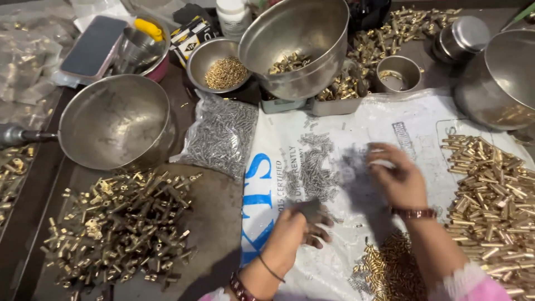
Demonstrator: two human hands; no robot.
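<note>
Down front the left hand (295, 234) is cupped loosely, can't tell if it holds anything, while the right hand (398, 178) pinches something too blurry to make out, just right of the small silver screws (315, 167) scattered on the white sheet (356, 120), so it's the nearer one.

empty steel pan (114, 122) at left, bowl of brass bits (218, 64) behind, big tilted bowl (295, 44), steel cup (399, 72), phone (93, 45), white bottle (233, 17), bagged screws (220, 136).
</note>
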